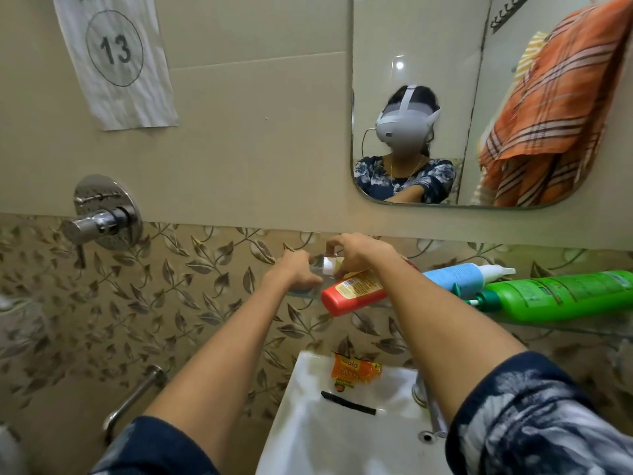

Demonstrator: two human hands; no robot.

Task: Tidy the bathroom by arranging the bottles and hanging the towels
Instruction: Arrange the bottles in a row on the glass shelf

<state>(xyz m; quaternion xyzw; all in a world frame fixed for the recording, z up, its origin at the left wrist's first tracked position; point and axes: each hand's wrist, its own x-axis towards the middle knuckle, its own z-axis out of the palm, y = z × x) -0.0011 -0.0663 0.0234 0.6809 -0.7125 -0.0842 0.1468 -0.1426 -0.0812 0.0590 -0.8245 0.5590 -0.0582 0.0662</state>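
Beige tile up top, a leaf-patterned band below, and a glass shelf (555, 325) running along the wall under the mirror (421, 197). Both arms are stretched out to the shelf's left end. Left hand (297, 273) sits there with fingers curled down towards the glass; whether it grips anything cannot be told from this angle. Right hand (359, 253) is arched just beside it, fingertips pinched round a small clear bottle (328, 264) with a white cap, which stands between the two hands. Lying on its side under the right wrist is an orange bottle (354, 296), its base poking out past the shelf edge. Next along, a blue bottle (462, 277) lies flat with its white nozzle pointing right, and nearest the camera a big green bottle (555, 296) lies flat too, pump end pointing left and touching the blue one. In the mirror, an orange striped towel (555, 108) hangs draped. Down below, a white sink (308, 423) holds an orange sachet (354, 371) on its back ledge, with a thin black comb (347, 402) just in front of it.
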